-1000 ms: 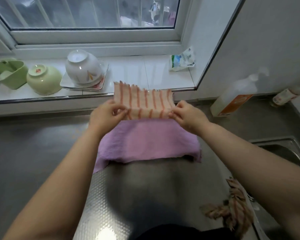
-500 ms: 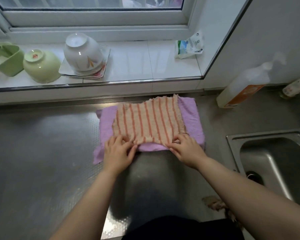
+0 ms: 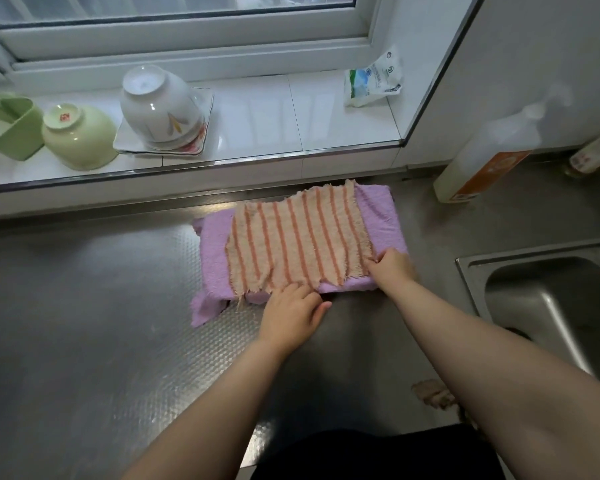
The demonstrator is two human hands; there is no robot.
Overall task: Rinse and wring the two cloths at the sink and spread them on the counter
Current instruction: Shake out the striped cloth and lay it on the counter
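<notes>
An orange-striped cloth (image 3: 295, 240) lies flat on top of a purple cloth (image 3: 378, 216), both spread on the steel counter (image 3: 94, 317) below the window sill. My left hand (image 3: 291, 315) rests at the striped cloth's near edge, fingers touching its fringe. My right hand (image 3: 390, 266) presses on the striped cloth's near right corner, fingers curled on the fabric. The sink (image 3: 548, 299) is at the right, its basin partly hidden by my right forearm.
On the white sill stand a green container (image 3: 11, 126), a green bowl (image 3: 80, 135) and a white bowl (image 3: 160, 105) upside down on a plate, plus a plastic pouch (image 3: 373, 81). A white bottle (image 3: 482, 161) leans at the wall. A frayed rag (image 3: 433, 393) lies near the counter's front.
The striped cloth came down from the air onto the purple cloth. My hands slid along its near edge, the left toward the middle, the right to the right corner.
</notes>
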